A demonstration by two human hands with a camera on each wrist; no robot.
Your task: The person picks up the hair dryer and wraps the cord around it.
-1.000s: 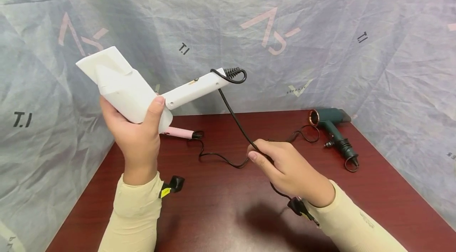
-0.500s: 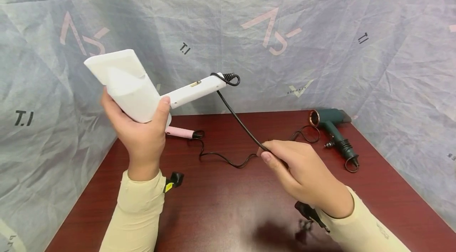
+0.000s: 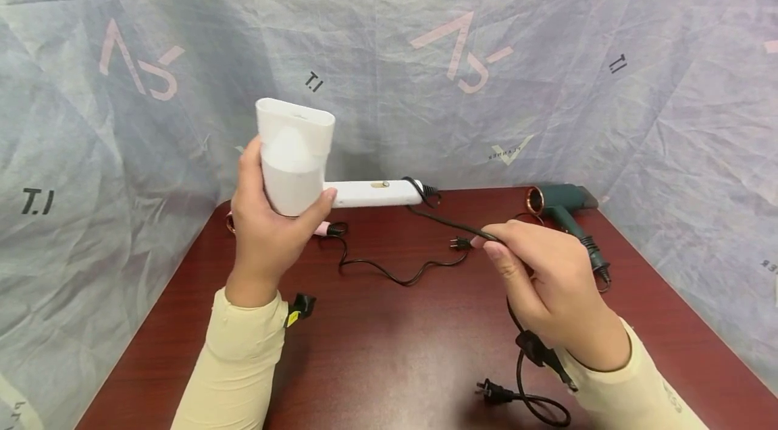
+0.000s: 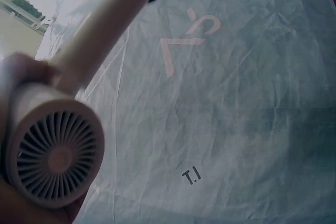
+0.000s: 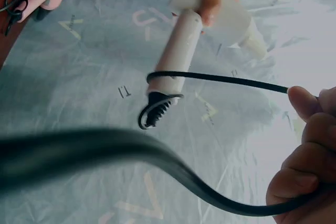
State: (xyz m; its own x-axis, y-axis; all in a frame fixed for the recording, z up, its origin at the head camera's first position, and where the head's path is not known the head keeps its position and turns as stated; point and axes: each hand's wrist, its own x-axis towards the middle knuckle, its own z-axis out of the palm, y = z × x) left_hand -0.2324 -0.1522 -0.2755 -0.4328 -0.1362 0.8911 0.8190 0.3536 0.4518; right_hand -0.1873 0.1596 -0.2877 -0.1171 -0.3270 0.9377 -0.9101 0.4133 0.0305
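A white hair dryer (image 3: 294, 170) is held up by my left hand (image 3: 267, 234), which grips its barrel, nozzle upward and handle pointing right. In the left wrist view the round slatted intake of the hair dryer (image 4: 59, 160) faces the camera. The black cord (image 3: 446, 221) loops once around the handle's end, as the right wrist view also shows with the cord (image 5: 220, 79) drawn taut. My right hand (image 3: 553, 275) pinches that cord between thumb and fingers. Below it the loose end with its plug (image 3: 494, 391) hangs down over the table's front.
On the dark red table (image 3: 377, 329), a pink hair dryer (image 3: 322, 229) lies at the back left, mostly hidden behind my left hand. Its cord runs right to a plug (image 3: 460, 243). A dark green hair dryer (image 3: 562, 199) lies at the back right. Grey printed sheeting (image 3: 377, 65) surrounds the table.
The white hair dryer has moved right and down, turning so its nozzle points up and its handle lies level. My right hand, holding the cord, has moved right; the plug has come into view.
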